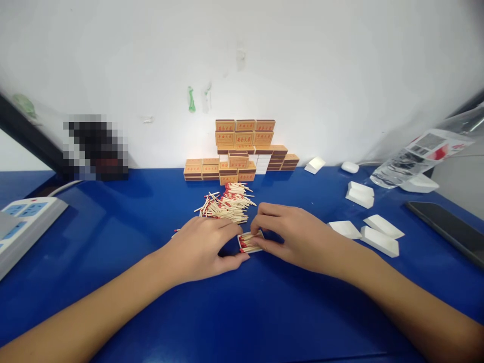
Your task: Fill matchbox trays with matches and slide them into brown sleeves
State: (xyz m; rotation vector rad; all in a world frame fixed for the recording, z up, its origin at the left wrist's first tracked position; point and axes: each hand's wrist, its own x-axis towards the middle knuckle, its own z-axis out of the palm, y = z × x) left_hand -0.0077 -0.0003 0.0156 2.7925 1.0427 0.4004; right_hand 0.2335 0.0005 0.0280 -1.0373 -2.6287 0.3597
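A small white matchbox tray point(239, 244) filled with red-tipped matches point(247, 241) lies on the blue table in front of me. My left hand point(202, 247) grips the tray's left end, index finger at the far corner and thumb at the near one. From the right, my right hand point(289, 234) reaches over the tray with its fingers curled and its thumb on the matches inside; its fingertips partly cover the tray's right end. Just beyond both hands is a loose heap of matches point(229, 204), and a few more stick out behind my left hand.
Stacked matchboxes point(244, 138) stand against the wall. Several white trays point(380, 242) lie to the right, near a black phone point(449, 232), a plastic bottle point(412, 156) and a white earphone case point(350, 167). At left is a power strip point(28, 227).
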